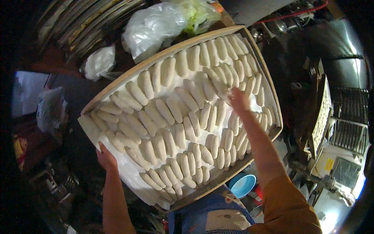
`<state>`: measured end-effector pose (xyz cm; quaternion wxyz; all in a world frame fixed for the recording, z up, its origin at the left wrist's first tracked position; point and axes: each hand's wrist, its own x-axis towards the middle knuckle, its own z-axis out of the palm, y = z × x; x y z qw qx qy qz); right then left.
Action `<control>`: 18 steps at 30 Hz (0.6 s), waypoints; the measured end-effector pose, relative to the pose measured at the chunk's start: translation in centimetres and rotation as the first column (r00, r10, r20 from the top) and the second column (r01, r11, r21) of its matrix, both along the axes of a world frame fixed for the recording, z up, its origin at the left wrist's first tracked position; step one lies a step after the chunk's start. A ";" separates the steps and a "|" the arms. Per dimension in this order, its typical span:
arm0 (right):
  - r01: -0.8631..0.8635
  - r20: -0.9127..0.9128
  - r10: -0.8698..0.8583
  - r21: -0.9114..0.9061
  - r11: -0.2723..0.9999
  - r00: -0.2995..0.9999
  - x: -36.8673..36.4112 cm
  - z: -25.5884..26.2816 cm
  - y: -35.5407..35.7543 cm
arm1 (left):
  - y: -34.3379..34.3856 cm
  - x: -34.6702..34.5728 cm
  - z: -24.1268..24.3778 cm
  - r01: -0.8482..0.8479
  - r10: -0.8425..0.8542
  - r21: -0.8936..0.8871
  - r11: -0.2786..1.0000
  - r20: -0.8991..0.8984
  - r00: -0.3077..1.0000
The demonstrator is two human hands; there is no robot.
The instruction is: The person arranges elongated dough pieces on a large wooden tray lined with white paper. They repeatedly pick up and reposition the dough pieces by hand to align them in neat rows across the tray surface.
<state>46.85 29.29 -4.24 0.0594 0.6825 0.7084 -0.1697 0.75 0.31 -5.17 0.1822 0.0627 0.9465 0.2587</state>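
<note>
A large shallow wooden tray [175,48] lies tilted before me, lined with pale cloth or paper [124,162]. Rows of pale, finger-shaped pieces of dough [165,111] cover it, most of them side by side. My left hand [106,156] grips the lining and the tray's edge at the left, its thumb on top and its other fingers hidden beneath. Over the upper right part of the tray, my right hand [239,99] reaches to a cluster of dough pieces [225,76]. Its fingers are blurred, so whether it holds a piece is unclear.
Clear plastic bags [155,29] lie beyond the tray, with greens in a bag [195,17] beside them. A blue basin [242,185] stands below the near right edge. Farther right are another filled tray [321,117] and metal racks [349,136]. Stacked trays or boards [84,26] stand at the upper left.
</note>
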 end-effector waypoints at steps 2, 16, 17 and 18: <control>-0.021 0.035 0.017 0.107 0.994 0.999 -1.7 -0.3 -2.5 | -0.3 -0.7 -0.8 0.026 -0.025 -0.042 0.999 0.013 1.000; 0.322 -0.012 -0.322 0.055 0.945 0.947 6.9 1.9 -5.7 | -1.4 -1.1 -1.4 0.086 -0.086 0.013 0.996 0.008 0.996; 0.359 -0.142 -0.342 0.116 0.926 0.929 6.8 0.1 -6.6 | -1.2 -1.4 -1.7 0.061 -0.063 0.045 0.997 0.039 0.997; 0.470 -0.135 -0.466 0.003 0.882 0.875 5.6 -0.3 -6.4 | -1.4 -1.6 -1.9 0.037 -0.045 0.122 0.992 0.068 0.997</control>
